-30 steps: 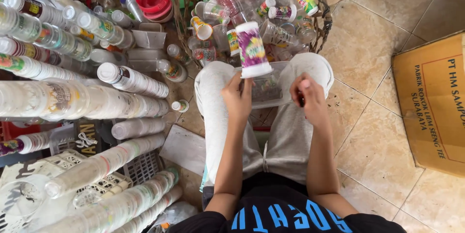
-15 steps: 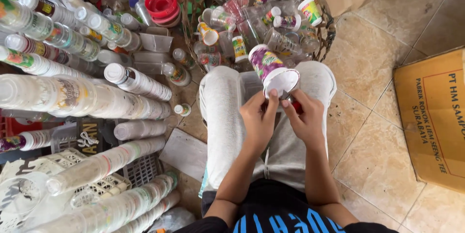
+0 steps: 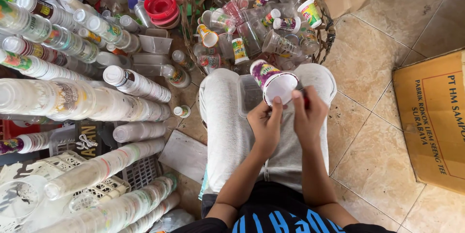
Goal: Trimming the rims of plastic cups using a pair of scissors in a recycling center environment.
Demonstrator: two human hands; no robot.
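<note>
Colours around a purple-printed cup over grey trousers

The plastic cup [image 3: 272,80] is white inside, with a purple, green and white printed band on its wall; something small and red [image 3: 306,101] shows at the right hand [image 3: 310,116]. The trousers [image 3: 232,131] are plain light grey, and the shirt [image 3: 281,218] is black with bright blue lettering. The floor tiles [image 3: 373,68] are mottled beige with darker grout lines. The cardboard box [image 3: 431,116] is tan with red print. The stacked cup rows [image 3: 72,100] are clear to milky white with multicoloured bands. The nested bowls [image 3: 162,6] are bright red. The cups in the basket [image 3: 271,24] are clear, some with yellow, green and red labels.
</note>
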